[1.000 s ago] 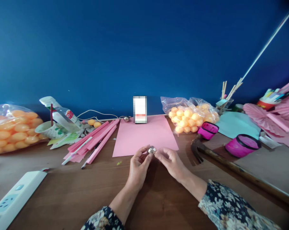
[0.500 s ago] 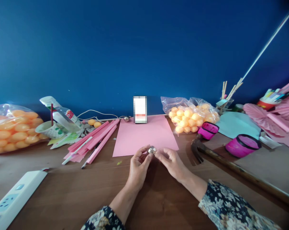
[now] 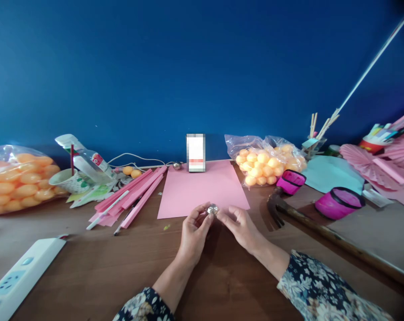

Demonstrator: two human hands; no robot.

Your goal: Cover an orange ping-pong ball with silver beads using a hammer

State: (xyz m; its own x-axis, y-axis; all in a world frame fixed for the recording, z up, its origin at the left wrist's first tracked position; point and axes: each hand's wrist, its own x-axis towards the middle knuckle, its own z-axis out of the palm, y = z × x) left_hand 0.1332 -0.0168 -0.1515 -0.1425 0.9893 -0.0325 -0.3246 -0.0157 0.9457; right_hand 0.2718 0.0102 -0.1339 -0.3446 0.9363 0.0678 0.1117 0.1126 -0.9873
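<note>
A small shiny silver ball (image 3: 213, 209) is pinched between the fingertips of both hands. My left hand (image 3: 195, 229) grips it from the left with thumb and fingers closed. From the right, my right hand (image 3: 242, 228) is closed on it too, thumb and forefinger at its side. The ball is over the near edge of a pink paper sheet (image 3: 202, 189) that lies flat on the brown table (image 3: 148, 276). A second silver ball (image 3: 177, 166) rests by the sheet's far left corner.
Left are pink paper strips (image 3: 135, 196), a paper cup (image 3: 65, 180), a bag of orange balls (image 3: 21, 183) and a power strip (image 3: 26, 272). Right are another ball bag (image 3: 262, 165), a hammer (image 3: 309, 223) and magenta ribbon rolls (image 3: 337, 205). A phone (image 3: 195, 153) stands at the back.
</note>
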